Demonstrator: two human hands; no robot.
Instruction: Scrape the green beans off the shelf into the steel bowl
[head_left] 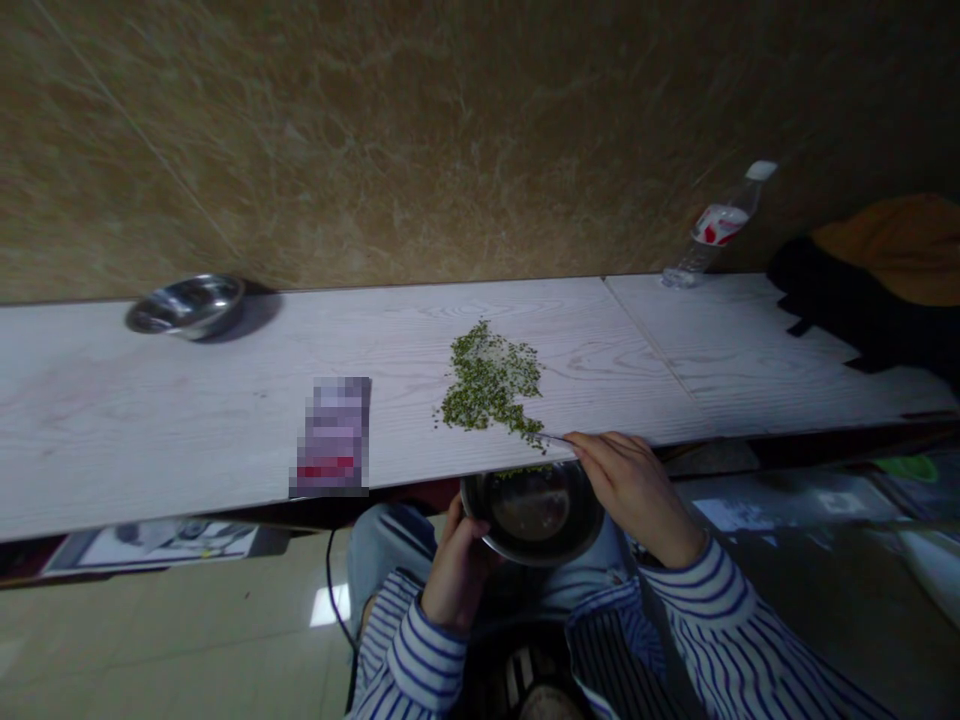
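Observation:
A spread of small green beans point(480, 395), with pale rice-like grains among them at the upper right, lies on the white wood-grain counter. My left hand point(457, 560) grips the left rim of a metal bowl point(540, 510), held below the counter's front edge. Some green beans show along the bowl's far inner side. Pinched in my right hand point(626, 480) is a thin metal utensil point(555, 438); its tip touches the beans near the edge, and its exact kind is unclear. The right hand is just above the bowl's right rim.
Another metal bowl point(187, 308) stands at the back left. A blurred-out flat item point(334, 435) lies left of the beans. At the back right are a clear bottle point(709, 230) and dark and orange cloth point(885, 260). The wall point(420, 150) borders the counter point(187, 420).

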